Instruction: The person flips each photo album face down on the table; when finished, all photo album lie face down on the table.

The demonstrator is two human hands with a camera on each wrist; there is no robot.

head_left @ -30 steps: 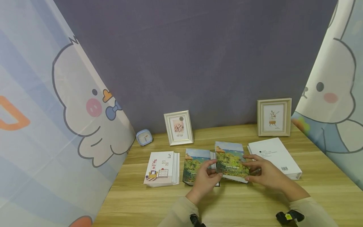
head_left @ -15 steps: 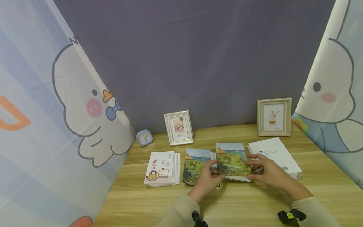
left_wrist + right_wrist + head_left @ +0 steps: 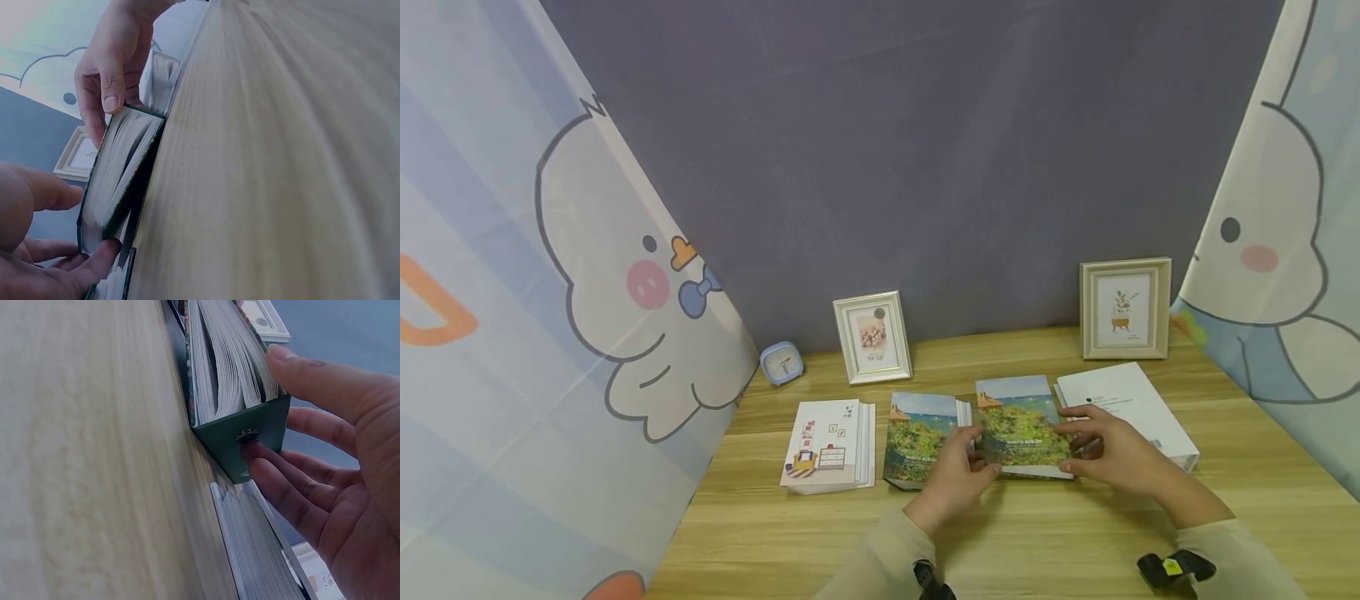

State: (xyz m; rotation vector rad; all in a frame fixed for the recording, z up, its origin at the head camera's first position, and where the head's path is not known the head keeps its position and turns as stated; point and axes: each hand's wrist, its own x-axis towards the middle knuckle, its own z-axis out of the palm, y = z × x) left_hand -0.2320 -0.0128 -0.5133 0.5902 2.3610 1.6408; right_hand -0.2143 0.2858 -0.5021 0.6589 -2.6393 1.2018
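A photo album (image 3: 1018, 421) with a painted garden and sea cover is held between both hands, over the middle of the wooden table. My left hand (image 3: 953, 482) grips its left side, the page-edge side, with fingertips low on it in the left wrist view. On the other side, my right hand (image 3: 1108, 454) has its thumb at the cover's edge and its fingers against the green spine (image 3: 240, 434). A matching photo album (image 3: 917, 429) lies just left, partly behind my left hand. White page edges (image 3: 122, 162) fan slightly apart.
A white album (image 3: 1123, 408) lies to the right, partly behind my right hand. Another white album (image 3: 820, 442) with a room drawing lies left. Along the back stand a small blue clock (image 3: 782, 364), a picture frame (image 3: 872, 337) and a beige picture frame (image 3: 1125, 308).
The held photo album has slid slightly to the right, and both hands have shifted right with it. The other albums, frames and clock stay in place.
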